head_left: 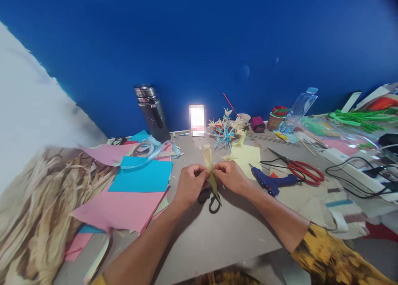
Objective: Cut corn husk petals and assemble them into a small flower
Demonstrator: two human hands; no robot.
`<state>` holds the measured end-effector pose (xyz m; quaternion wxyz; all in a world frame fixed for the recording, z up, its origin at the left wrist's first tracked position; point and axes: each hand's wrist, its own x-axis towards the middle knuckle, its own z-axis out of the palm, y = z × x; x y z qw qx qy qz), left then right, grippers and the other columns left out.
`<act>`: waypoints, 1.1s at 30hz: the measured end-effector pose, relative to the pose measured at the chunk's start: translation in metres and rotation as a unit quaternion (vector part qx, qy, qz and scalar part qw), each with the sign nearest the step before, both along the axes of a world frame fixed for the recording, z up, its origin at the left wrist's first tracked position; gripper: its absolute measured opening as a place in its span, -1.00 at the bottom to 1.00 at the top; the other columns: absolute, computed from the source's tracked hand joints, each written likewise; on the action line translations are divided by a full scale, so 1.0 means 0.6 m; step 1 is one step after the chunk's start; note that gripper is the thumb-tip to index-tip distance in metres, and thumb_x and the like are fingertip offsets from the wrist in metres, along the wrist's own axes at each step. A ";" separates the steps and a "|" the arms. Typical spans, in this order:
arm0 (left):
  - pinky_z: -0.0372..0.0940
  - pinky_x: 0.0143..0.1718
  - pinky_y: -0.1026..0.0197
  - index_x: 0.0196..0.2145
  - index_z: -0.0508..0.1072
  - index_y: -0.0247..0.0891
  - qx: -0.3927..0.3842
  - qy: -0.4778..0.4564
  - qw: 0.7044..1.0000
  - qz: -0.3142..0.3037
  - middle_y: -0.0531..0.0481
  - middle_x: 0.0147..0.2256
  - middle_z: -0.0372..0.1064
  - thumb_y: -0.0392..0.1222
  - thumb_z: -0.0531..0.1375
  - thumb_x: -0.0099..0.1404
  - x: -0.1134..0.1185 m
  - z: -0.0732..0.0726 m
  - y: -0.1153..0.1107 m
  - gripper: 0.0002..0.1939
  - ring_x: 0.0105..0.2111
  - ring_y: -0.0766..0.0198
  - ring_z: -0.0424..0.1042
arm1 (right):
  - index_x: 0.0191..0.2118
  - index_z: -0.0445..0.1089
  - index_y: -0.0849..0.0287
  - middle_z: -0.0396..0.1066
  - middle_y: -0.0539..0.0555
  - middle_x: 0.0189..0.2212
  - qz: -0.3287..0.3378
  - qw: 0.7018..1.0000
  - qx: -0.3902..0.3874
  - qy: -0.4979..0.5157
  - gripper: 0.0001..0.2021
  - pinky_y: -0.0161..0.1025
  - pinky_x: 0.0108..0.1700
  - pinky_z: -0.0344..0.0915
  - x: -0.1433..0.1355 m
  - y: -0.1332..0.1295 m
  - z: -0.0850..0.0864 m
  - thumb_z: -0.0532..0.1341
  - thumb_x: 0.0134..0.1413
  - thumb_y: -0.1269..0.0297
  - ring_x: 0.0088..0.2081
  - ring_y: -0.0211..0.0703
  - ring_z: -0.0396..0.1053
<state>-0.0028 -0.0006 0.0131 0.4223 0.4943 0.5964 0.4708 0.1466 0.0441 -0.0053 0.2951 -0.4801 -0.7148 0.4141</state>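
Over the middle of the table, my left hand (192,182) and my right hand (232,176) pinch a narrow yellow-green strip (212,182) between thumbs and fingers. Its pale upper end widens and its lower end tapers to a point; whether it is husk or paper I cannot tell. Beneath it lie scissors with black handles (214,204), their blades hidden. Just beyond my hands is a sheet of pale yellow paper (248,154). Behind that stands a cluster of cream flower shapes with light-blue stems (226,131).
Left are dried husks (40,210), pink paper (121,208), blue paper (141,175) and a dark flask (155,117). On the right lie a blue glue gun (270,181), red-handled scissors (306,172), a tilted plastic bottle (298,111) and a white power strip (351,171) with black cables.
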 end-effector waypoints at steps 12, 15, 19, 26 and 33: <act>0.14 -0.50 0.32 -0.53 0.46 -0.28 0.045 0.019 0.999 -0.020 0.08 -0.59 0.33 -0.14 0.22 0.14 0.003 -0.035 -0.001 -0.82 -0.54 0.35 0.26 | -0.57 0.40 0.19 0.38 0.02 -0.61 -0.061 0.971 0.132 -0.192 -0.80 -0.26 -0.46 -0.09 -0.009 -0.007 -0.011 0.14 0.02 0.36 -0.53 -0.24 0.16; 0.15 -0.49 0.31 -0.56 0.43 -0.27 0.041 -0.018 0.999 -0.015 0.08 -0.61 0.31 -0.16 0.23 0.11 0.009 -0.024 -0.003 -0.83 -0.55 0.35 0.25 | -0.51 0.45 0.19 0.44 0.07 -0.55 -0.066 0.960 0.140 -0.233 -0.80 -0.25 -0.45 -0.10 -0.003 0.000 -0.009 0.13 0.06 0.35 -0.51 -0.22 0.20; 0.18 -0.47 0.26 -0.56 0.39 -0.25 0.018 -0.154 0.986 -0.055 0.06 -0.62 0.32 -0.11 0.29 0.07 0.001 0.015 -0.013 -0.80 -0.57 0.34 0.27 | -0.47 0.48 0.19 0.47 0.09 -0.52 -0.108 0.962 0.116 -0.223 -0.81 -0.26 -0.43 -0.06 0.012 0.018 -0.008 0.13 0.03 0.40 -0.48 -0.20 0.26; 0.04 -0.63 0.23 -0.66 0.14 -0.16 0.090 -0.337 0.929 -0.127 0.16 -0.69 -0.04 0.01 0.32 -0.09 -0.072 0.089 -0.036 -0.60 -0.73 0.44 -0.03 | -0.56 0.46 0.22 0.47 0.06 -0.58 -0.099 0.994 -0.033 0.038 -0.87 -0.32 -0.50 0.06 0.011 0.037 -0.024 0.20 -0.09 0.42 -0.58 -0.26 0.26; -0.02 -0.54 0.25 -0.65 0.29 -0.22 -0.101 0.132 0.982 -0.085 0.07 -0.66 0.19 -0.20 0.22 -0.07 -0.087 0.026 0.018 -0.85 -0.60 0.33 0.14 | -0.45 0.46 0.27 0.52 0.12 -0.49 -0.046 0.975 -0.137 0.168 -0.76 -0.42 -0.66 -0.07 0.012 0.036 -0.025 0.33 -0.13 0.15 -0.66 -0.41 0.14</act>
